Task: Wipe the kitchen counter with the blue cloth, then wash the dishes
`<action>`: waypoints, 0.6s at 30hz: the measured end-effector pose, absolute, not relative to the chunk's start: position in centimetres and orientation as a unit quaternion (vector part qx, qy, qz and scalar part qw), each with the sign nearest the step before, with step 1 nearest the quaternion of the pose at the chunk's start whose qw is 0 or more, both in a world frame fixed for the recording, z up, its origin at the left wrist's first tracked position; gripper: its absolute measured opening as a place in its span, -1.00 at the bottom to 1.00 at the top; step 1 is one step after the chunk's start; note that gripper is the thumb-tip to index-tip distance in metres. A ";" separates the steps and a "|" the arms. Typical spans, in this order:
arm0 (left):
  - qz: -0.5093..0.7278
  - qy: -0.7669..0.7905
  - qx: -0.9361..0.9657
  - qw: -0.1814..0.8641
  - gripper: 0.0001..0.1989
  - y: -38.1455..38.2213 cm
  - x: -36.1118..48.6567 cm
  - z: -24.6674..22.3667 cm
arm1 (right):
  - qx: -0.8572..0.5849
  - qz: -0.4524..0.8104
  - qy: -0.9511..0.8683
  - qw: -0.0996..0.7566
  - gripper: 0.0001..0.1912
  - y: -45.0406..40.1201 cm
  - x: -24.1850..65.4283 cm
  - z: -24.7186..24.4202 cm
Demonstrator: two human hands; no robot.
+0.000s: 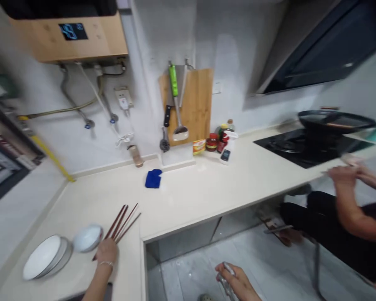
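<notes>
My left hand point(106, 252), with a bracelet at the wrist, is closed around several dark reddish chopsticks point(120, 221). They fan out over the counter at the lower left. Just left of that hand are a small white bowl point(87, 238) and a stack of white bowls point(43, 257). My right hand point(236, 281) is low in the view, over the floor beyond the counter edge. Its fingers are wrapped round shiny metal utensils point(228, 284), slightly blurred, whose exact kind I cannot make out.
A blue cloth point(153, 178) lies on the counter point(188, 200). Behind stand a cutting board point(196, 104), jars point(212, 143) and a spray bottle point(229, 148). A wok point(335, 121) sits on the stove. At the right a seated person point(347, 200) is beside the counter.
</notes>
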State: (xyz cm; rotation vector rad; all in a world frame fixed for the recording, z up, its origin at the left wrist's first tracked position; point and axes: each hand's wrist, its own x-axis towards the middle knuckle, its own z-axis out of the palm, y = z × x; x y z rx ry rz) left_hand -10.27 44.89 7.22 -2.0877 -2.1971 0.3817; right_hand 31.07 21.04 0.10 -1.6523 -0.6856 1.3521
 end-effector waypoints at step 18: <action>0.000 -0.771 -0.637 0.026 -0.70 35.0 -9.6 1.8 | -0.525 0.592 -0.511 0.335 -0.70 36.8 8.5 1.2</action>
